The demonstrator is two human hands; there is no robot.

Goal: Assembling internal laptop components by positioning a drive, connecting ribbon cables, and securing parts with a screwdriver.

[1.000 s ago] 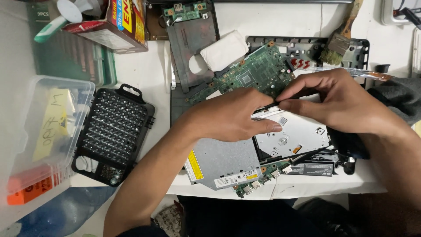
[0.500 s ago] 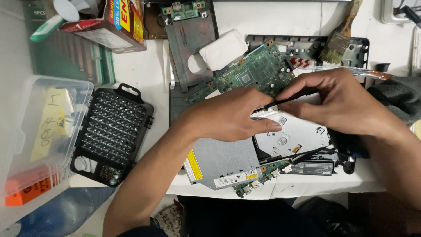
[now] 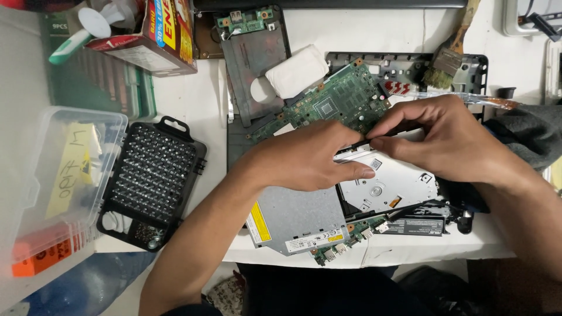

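Observation:
A silver optical drive point(image 3: 298, 216) lies on the white table, its tray point(image 3: 392, 187) slid partly out to the right. My left hand point(image 3: 310, 158) lies over the drive and grips it, thumb stretched along the tray's edge. My right hand point(image 3: 451, 140) comes in from the right, thumb and forefinger pinched on a thin dark tool point(image 3: 358, 144) at the drive's upper edge, touching my left fingertips. A green circuit board point(image 3: 339, 102) sits just behind both hands.
A black screwdriver-bit case point(image 3: 152, 181) lies open at the left beside a clear plastic box point(image 3: 58, 193). Behind are a cardboard box point(image 3: 158, 35), a white pad point(image 3: 295, 70), a black laptop frame point(image 3: 404, 61) and a brush point(image 3: 451, 52). A grey cloth point(image 3: 527, 131) lies at the right.
My right fingers have closed in tighter against my left fingertips, covering more of the thin tool. The drive and my left hand have barely moved.

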